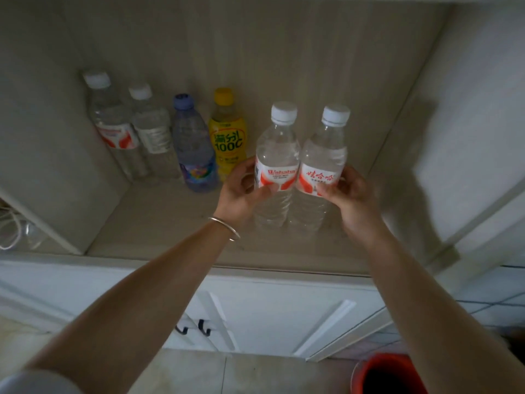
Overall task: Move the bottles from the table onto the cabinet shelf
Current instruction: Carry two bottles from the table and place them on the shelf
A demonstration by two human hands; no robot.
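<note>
pale wood lines the open cabinet shelf [159,217], where four bottles stand in a row at far left: two clear bottles [133,129], a blue bottle [194,149] and a yellow bottle [227,137]. nearer and to the right, the left hand [241,191] grips one red-labelled water bottle [277,155] and the right hand [352,200] grips its twin [324,160], both upright and touching side by side on the shelf.

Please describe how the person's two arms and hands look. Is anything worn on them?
Both forearms are bare up to the frame's lower edge. The left hand has a thin silver-coloured bangle around its wrist, a plain round ring with no visible markings. The right hand and its wrist show no jewellery or watch. A pale sleeve edge appears at the lower left corner.
</note>
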